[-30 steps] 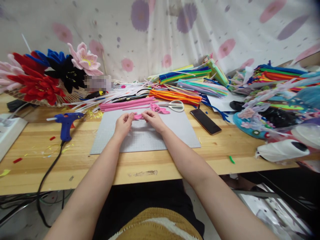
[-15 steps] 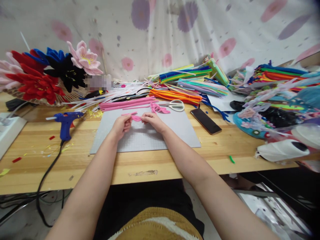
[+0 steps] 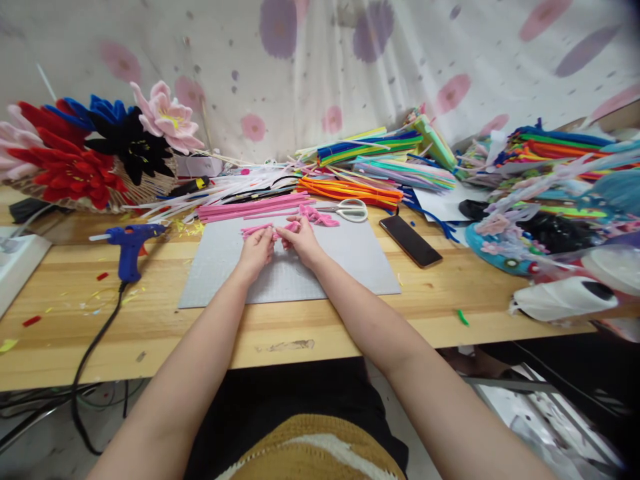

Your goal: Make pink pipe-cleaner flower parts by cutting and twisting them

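Note:
My left hand (image 3: 259, 251) is closed in a pinch on a pink pipe cleaner piece (image 3: 253, 230) above the grey mat (image 3: 350, 267). Close beside it, my right hand (image 3: 301, 241) has its fingers pressed together on the same pink piece, which the fingers partly cover. Behind the hands lie a bundle of straight pink pipe cleaners (image 3: 255, 205) and some twisted pink pieces (image 3: 320, 217). White-handled scissors (image 3: 353, 211) rest at the mat's back edge.
A blue glue gun (image 3: 130, 253) with a black cord stands at left, below fuzzy flowers (image 3: 75, 170). A phone (image 3: 411, 242) lies right of the mat. Colourful pipe cleaner bundles (image 3: 370, 147) line the back. A white roll (image 3: 565, 300) sits at far right.
My left hand has moved right and my hands are now closer together. Less of the pink piece shows between them.

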